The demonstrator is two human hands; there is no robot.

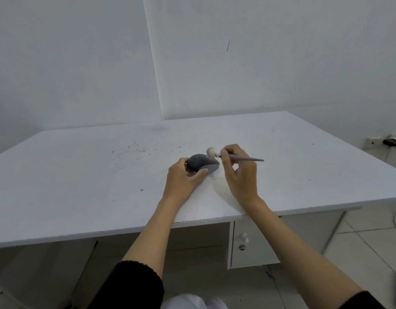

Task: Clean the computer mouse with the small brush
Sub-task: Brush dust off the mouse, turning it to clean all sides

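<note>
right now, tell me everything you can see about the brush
The small brush has a fluffy, pale rounded head, a short light ferrule and a thin lilac-grey handle pointing right. It lies nearly level above the table, its head blurred, just over the far right end of the grey mouse; contact is unclear. The right hand pinches it near the ferrule.

The computer mouse is dark grey with a lighter grey near side. It sits on the white tabletop, tipped so that its rounded back faces up and away, with its near end between the thumb and fingers of the left hand. The small brush has a pale fluffy head, blurred, just above the mouse's far right end, and a slim greyish-lilac handle that runs level to the right, pinched in the right hand.
</note>
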